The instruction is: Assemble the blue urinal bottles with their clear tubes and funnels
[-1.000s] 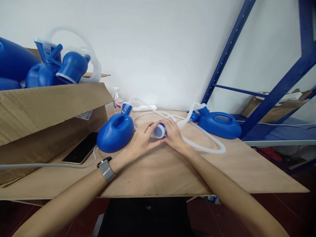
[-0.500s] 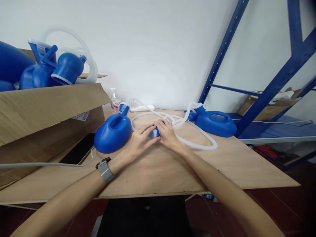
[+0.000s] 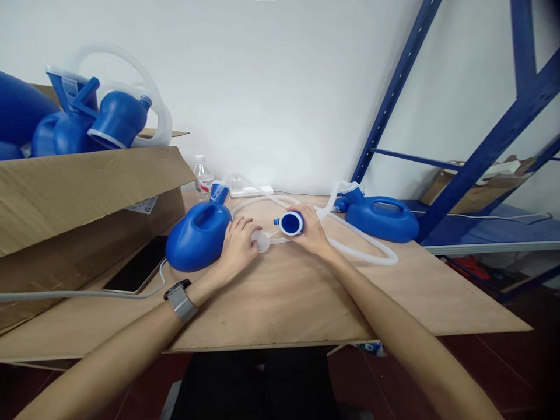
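My right hand (image 3: 310,227) is wrapped around a blue urinal head (image 3: 283,224), a short cup-like piece with a pale rim. Its round open mouth faces me, and a small blue nub sticks out on its left. My left hand (image 3: 238,242) pinches a translucent white cap (image 3: 261,241) between thumb and fingers, low over the table and apart from the head. Just left of that hand stands a blue urinal bottle (image 3: 199,236) with a handle hole. Clear tubing (image 3: 367,236) loops over the table behind my hands; where it joins the held head is hidden.
Another blue urinal bottle (image 3: 382,220) lies at the right, by a blue metal rack (image 3: 464,169). On the left, a cardboard box (image 3: 91,181) holds several blue bottles. A phone (image 3: 137,265), cable, water bottle (image 3: 203,178) and white power strip (image 3: 251,191) are also there.
Both hands were together on the blue head. Now the white cap is off it in my left hand, moved left, while my right hand has turned the open mouth towards me.
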`<state>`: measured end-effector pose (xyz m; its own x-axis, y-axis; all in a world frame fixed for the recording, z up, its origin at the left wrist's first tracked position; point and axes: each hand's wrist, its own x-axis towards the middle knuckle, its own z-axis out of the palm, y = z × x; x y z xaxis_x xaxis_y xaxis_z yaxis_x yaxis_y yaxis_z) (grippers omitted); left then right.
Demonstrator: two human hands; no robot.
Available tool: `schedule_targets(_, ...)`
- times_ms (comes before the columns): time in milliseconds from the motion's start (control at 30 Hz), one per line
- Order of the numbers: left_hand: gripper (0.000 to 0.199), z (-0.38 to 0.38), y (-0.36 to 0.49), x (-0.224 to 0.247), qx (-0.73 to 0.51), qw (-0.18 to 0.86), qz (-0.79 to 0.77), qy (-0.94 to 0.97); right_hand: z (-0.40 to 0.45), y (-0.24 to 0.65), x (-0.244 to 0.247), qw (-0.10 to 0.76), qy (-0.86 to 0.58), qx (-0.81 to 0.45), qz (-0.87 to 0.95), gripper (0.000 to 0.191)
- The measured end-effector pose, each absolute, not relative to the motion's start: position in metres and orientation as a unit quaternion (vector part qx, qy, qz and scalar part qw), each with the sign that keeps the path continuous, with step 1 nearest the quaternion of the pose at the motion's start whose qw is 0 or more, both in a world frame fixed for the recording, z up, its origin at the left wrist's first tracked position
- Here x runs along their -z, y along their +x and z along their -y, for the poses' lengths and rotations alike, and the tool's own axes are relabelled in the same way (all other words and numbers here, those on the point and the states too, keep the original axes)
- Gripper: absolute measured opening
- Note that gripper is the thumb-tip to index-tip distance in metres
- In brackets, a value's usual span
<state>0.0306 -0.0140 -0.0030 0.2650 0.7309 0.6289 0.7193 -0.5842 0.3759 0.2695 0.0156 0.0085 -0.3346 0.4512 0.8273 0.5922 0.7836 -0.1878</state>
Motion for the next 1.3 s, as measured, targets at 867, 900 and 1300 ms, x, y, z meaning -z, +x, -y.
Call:
schedule_targets(867,0.056,0.024,0.057,-0.014,-0.528,0.537,-0.383,0.536,-0.003,0.247,0.001,0.438,-0.338,0.062,0.831,0.038)
schedule_targets(900,0.056,0.023,0.057,-0.014,-0.527,0.543,-0.391,0.524,-0.003,0.247,0.001,0.436,-0.339,0.061,0.832,0.038)
schedule_targets(1300,0.031,0.014,0.040,-0.024,-0.397,0.681,-0.402,0.466,-0.006,0.252,-0.007,0.479,-0.303,0.037,0.823,0.038)
